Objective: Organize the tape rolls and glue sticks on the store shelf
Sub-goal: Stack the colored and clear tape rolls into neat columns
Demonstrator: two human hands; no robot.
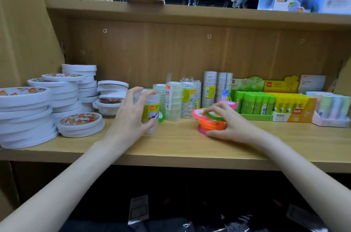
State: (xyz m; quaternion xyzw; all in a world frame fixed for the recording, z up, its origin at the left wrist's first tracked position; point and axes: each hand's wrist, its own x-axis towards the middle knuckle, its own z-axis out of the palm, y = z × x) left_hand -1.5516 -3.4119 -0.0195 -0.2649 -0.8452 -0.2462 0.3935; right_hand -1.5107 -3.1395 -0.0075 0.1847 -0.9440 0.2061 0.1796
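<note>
Fig.: shelf tidying, both hands at work on the wooden shelf [180, 142]. L. hand [131, 116] is wrapped round an upright pack of clear tape [150, 112], thumb low at the front and fingers curled over the top; the pack's base looks to rest on the board, just in front of the row of clear tape packs [182, 98] at the back wall. R. hand [226, 123] clamps a small leaning stack of bright rolls [210, 119] (pink, orange, green), thumb under the bottom edge and fingers over the top ring; the stack sits mid-shelf, near the green glue sticks [254, 104] and yellow glue sticks [288, 106] in their trays. White tape rolls [57, 102] are piled at the left, well apart from the glue.

Step in hand, as judged: set each item into its group. To do it well: keep the clear pack vertical and slide it back vs. lifting, so neighbours aren't knocked. Square the bright rolls before moving; the top rings are offset and may slip if gripped from one side only.
</note>
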